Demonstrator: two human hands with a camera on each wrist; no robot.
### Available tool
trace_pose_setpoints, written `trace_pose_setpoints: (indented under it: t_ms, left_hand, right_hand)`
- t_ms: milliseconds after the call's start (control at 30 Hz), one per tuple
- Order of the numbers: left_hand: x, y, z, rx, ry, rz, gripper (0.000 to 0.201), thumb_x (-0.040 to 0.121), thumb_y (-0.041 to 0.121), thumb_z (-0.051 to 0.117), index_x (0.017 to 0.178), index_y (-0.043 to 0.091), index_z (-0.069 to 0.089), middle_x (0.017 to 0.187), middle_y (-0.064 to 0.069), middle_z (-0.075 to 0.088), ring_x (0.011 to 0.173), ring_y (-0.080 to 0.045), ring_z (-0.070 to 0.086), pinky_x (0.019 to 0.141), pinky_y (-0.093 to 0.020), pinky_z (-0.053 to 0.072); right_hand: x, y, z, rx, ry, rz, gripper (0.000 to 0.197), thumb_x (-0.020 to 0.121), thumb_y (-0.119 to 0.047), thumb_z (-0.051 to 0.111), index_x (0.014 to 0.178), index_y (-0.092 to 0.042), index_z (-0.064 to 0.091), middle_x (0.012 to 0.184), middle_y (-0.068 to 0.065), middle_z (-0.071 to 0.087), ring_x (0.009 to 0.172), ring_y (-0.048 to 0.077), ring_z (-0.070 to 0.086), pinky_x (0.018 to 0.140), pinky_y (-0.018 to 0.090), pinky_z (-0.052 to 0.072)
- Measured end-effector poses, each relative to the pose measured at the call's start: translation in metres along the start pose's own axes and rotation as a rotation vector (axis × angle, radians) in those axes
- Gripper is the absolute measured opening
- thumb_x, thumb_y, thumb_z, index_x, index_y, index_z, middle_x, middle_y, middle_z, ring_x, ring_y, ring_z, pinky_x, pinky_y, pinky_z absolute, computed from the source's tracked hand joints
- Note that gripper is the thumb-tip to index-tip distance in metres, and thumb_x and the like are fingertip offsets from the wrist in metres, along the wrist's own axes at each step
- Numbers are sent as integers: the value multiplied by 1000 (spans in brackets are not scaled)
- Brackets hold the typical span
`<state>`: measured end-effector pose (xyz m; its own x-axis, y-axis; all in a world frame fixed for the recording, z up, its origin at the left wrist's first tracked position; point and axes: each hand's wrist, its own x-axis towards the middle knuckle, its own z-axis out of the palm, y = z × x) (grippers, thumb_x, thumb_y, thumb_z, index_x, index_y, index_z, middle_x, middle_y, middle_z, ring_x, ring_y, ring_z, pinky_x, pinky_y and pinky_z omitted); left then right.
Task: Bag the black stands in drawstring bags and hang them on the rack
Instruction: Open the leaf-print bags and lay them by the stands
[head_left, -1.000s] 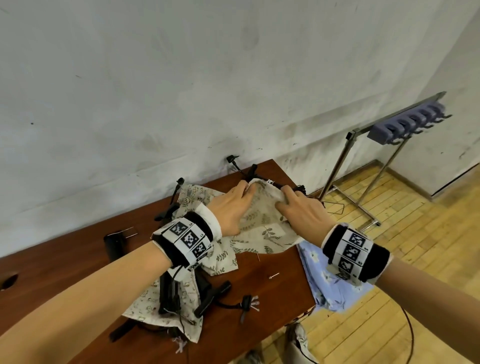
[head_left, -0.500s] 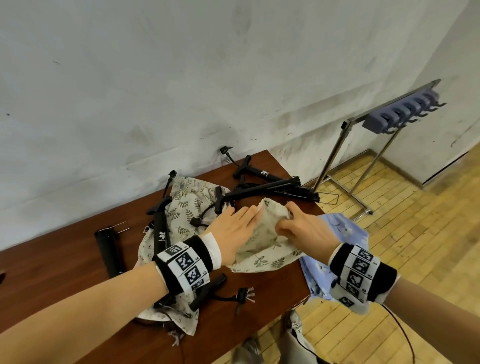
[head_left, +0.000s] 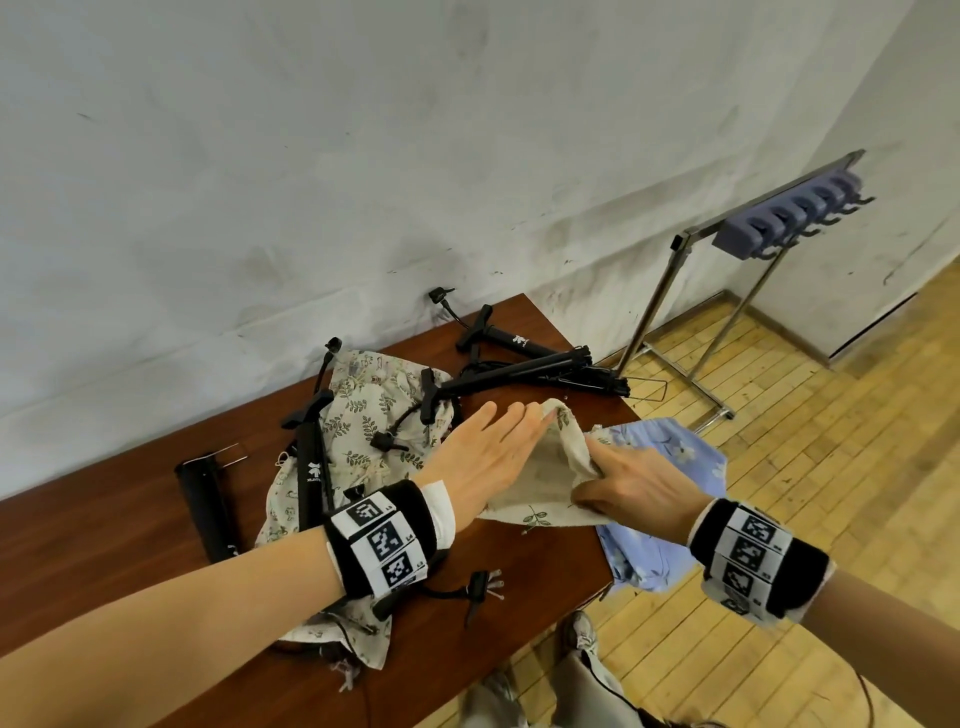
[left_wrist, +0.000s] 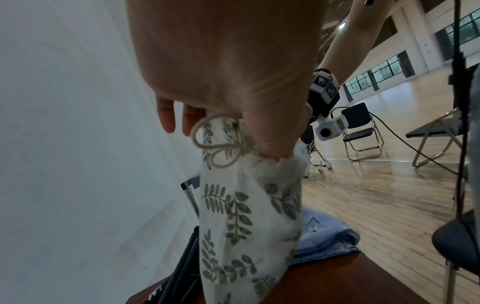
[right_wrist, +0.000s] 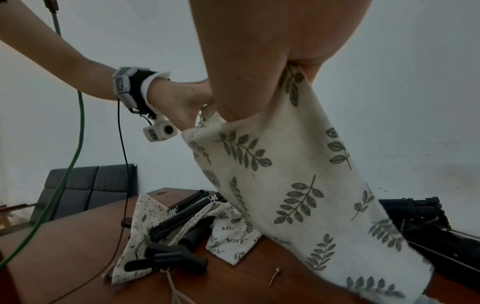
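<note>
A cream leaf-print drawstring bag is lifted off the brown table, its mouth held between my hands. My left hand has straight fingers outside the rim and its thumb inside the mouth, pinching the cloth. The right hand grips the opposite rim, with the bag hanging below it. Nothing shows inside the bag. Folded black stands lie just beyond it at the table's far corner. Another stand lies on a second printed bag, and one more lies further left.
A blue floral bag drapes over the table's right edge. The metal rack with a purple hook block stands on the wooden floor to the right. A wall runs behind the table. Loose cords and a third bag lie near my left wrist.
Both hands drew the leaf-print bag back toward me, off the stands at the far corner, and raised its mouth. Those stands now lie uncovered.
</note>
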<state>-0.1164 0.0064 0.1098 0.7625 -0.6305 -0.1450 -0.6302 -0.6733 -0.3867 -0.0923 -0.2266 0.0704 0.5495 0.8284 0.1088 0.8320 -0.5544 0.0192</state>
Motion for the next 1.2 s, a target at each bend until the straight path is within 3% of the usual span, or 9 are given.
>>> trace_pose_setpoints:
  t_ms: [200, 300, 367, 434, 600, 767, 867, 1067, 1201]
  left_hand:
    - [10, 10, 11, -444, 65, -170, 99, 84, 6, 59, 146, 5, -19, 149, -21, 16, 135, -34, 30, 105, -45, 39]
    - [22, 11, 5, -731, 81, -217, 89, 85, -2, 47, 146, 2, -17, 156, -20, 5, 132, -30, 37, 90, -20, 45]
    - [31, 7, 3, -897, 98, -195, 98, 79, -5, 49, 146, 8, -22, 155, -13, 1, 89, -19, 61, 54, -14, 40]
    - [41, 3, 1, -1036, 135, -167, 105, 79, -4, 55, 147, 18, -22, 154, -4, 1, 67, -12, 54, 46, -17, 36]
    - [57, -1, 7, -1202, 163, -66, 114, 79, 4, 69, 148, 30, -19, 157, 8, -1, 136, -24, 34, 104, -36, 42]
    - [70, 20, 35, -974, 32, 56, 104, 80, -7, 58, 150, 21, -13, 157, 10, -3, 125, -23, 43, 80, -20, 46]
    - [84, 32, 52, -1040, 13, 9, 101, 79, -7, 57, 151, 20, -9, 156, 7, 2, 125, -31, 46, 92, -35, 50]
    - [134, 38, 28, -1162, 164, -52, 100, 82, -1, 58, 150, 28, -9, 157, 4, 5, 132, -24, 40, 105, -30, 40]
    - [158, 49, 42, -1100, 48, -6, 107, 81, 2, 63, 148, 31, -15, 157, 4, 1, 124, -29, 48, 93, -34, 49]
  right_hand:
    - [-3, -1, 10, -83, 185, 271, 14, 77, -17, 78, 80, -10, 67, 97, 11, 57, 64, 22, 52, 39, 26, 34]
    - [11, -1, 5, 21, 423, 600, 18, 84, -25, 71, 79, -8, 67, 117, 15, 55, 100, 32, 49, 76, 41, 50]
    - [23, -8, -7, 114, 557, 717, 17, 84, -25, 72, 78, -10, 67, 120, 15, 53, 112, 32, 39, 92, 44, 39]
    - [31, -18, -17, 230, 667, 705, 18, 88, -22, 68, 77, -8, 64, 107, 11, 56, 101, 26, 45, 84, 34, 40]
    - [44, -21, 13, 676, 229, 890, 22, 103, -19, 40, 88, -9, 54, 74, 11, 60, 54, 22, 48, 52, 32, 39]
    - [34, 17, 87, 1002, 4, 1251, 30, 104, -15, 36, 82, -4, 54, 68, 4, 49, 57, 13, 42, 54, 23, 37]
    - [23, 24, 109, 828, 111, 1347, 38, 103, -17, 39, 67, -9, 48, 65, 8, 49, 55, 15, 39, 58, 31, 36]
    - [-9, 56, 99, 711, 715, 1401, 31, 100, -30, 45, 115, -8, 61, 108, 7, 63, 99, 21, 59, 89, 35, 48]
    - [-19, 67, 84, 824, 490, 1438, 27, 100, -26, 45, 101, -5, 62, 87, 5, 57, 81, 19, 51, 75, 30, 38]
